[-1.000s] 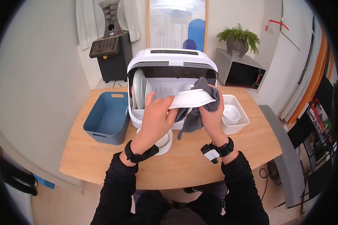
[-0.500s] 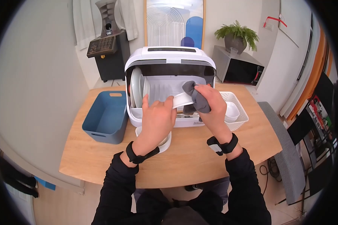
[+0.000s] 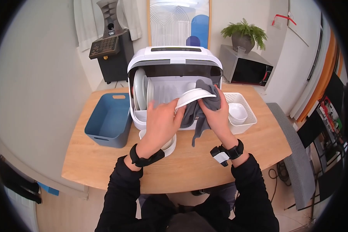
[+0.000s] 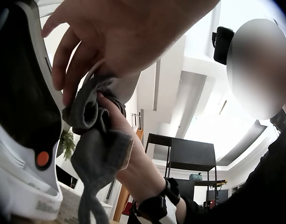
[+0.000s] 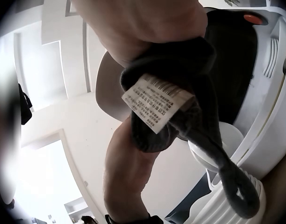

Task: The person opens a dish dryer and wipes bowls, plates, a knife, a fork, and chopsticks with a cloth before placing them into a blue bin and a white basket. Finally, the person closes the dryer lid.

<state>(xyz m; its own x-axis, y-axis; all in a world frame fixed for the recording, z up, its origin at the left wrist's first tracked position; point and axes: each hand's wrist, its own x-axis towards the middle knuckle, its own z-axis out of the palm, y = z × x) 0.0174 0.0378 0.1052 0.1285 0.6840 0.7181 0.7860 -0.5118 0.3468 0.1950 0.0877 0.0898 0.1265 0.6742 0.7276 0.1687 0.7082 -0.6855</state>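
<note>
A white dish is held up in front of the open white cabinet, tilted. My left hand pinches its left edge between thumb and fingers. At the dish's right side, my right hand grips a dark grey cloth around the rim, and one end of the cloth hangs down. The right wrist view shows a printed label on the cloth. Below my left hand stands a stack of white bowls, partly hidden by that hand.
White plates stand upright at the cabinet's left. A blue basket is on the left of the table. On the right, a white basket holds stacked bowls. Behind it is a microwave with a plant on top.
Over the last second, my right hand turned inward over the dish and then back, with the cloth bunching and hanging down again. The dish tilted with it; my left hand kept its hold.
</note>
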